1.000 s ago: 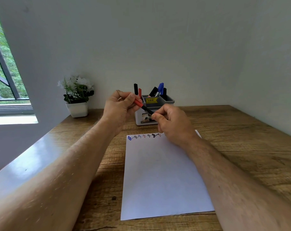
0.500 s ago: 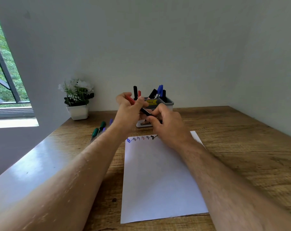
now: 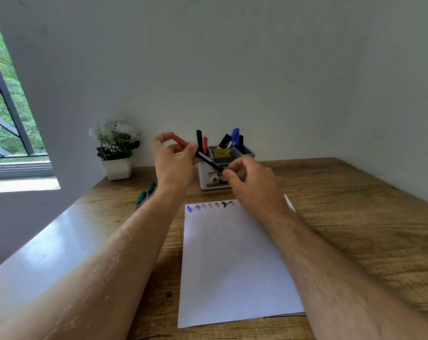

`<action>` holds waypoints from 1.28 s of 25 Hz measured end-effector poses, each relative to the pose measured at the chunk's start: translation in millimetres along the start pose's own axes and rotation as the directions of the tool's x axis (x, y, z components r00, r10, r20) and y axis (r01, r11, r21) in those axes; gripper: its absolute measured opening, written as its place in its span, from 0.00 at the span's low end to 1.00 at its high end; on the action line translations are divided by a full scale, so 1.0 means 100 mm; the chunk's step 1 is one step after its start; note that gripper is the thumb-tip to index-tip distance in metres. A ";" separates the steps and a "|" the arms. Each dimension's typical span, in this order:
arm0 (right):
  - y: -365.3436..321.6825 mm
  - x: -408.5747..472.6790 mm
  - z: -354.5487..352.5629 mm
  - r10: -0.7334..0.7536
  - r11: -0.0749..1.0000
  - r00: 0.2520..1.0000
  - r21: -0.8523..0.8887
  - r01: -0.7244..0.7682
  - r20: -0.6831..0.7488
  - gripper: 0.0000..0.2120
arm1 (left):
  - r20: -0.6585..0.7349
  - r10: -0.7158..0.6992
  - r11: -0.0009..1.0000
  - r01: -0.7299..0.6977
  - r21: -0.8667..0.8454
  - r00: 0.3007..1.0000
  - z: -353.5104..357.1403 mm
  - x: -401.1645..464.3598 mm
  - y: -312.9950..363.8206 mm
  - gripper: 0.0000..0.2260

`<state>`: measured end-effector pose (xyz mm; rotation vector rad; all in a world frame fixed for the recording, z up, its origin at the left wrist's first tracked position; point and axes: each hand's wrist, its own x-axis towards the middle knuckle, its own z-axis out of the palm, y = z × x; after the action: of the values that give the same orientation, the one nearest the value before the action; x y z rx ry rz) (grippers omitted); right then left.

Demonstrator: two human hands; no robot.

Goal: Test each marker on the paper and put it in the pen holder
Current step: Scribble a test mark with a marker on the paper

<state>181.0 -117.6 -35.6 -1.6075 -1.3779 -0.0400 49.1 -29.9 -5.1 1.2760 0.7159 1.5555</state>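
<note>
Marker: black-barrelled marker [image 3: 209,163] with a red cap [image 3: 181,141], held up in the air between both hands, just in front of the pen holder at twelve o'clock from the paper.
Left hand: my left hand [image 3: 173,163] has its fingers clamped on the cap end, so it looks like I'm working the cap, on or off I can't say.
Right hand: my right hand [image 3: 254,185] has its fingers pinched on the barrel's lower end, steadying it against that pull.
Paper: the paper [image 3: 235,261] lies flat on the bench below my wrists, a row of test squiggles [image 3: 211,205] along its far edge.
Pen holder: the pen holder [image 3: 224,168] already carries several markers upright, black, red and blue.
Waiting: green-capped markers [image 3: 146,192] lie on the bench at ten o'clock of the paper, within my left hand's reach, apparently untested.
Beyond: a potted plant [image 3: 116,153] sits against the wall at eleven o'clock.
</note>
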 end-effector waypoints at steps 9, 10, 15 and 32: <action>0.01 0.01 0.00 0.000 0.998 0.999 -0.068 0.003 0.052 0.07 | -0.017 0.544 0.808 -0.518 0.280 0.839 -0.01 0.22 0.19 0.18; 0.01 0.02 0.00 -0.005 0.997 0.998 -0.072 0.009 0.058 0.06 | 0.007 0.553 0.792 -0.528 0.308 0.833 0.00 0.26 0.18 0.18; 0.03 0.05 0.04 -0.019 0.993 0.997 -0.112 0.027 0.072 0.06 | 0.108 0.438 0.757 -0.431 0.491 0.892 0.11 0.46 0.08 0.20; 0.05 0.09 0.08 -0.030 0.982 0.993 -0.183 0.050 0.110 0.11 | 0.201 0.108 0.549 -0.227 0.804 0.974 0.27 0.63 -0.16 0.25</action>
<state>183.4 -104.8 -37.8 -1.7572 -1.5264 -0.1101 80.9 30.6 12.7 2.1770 1.3714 1.2622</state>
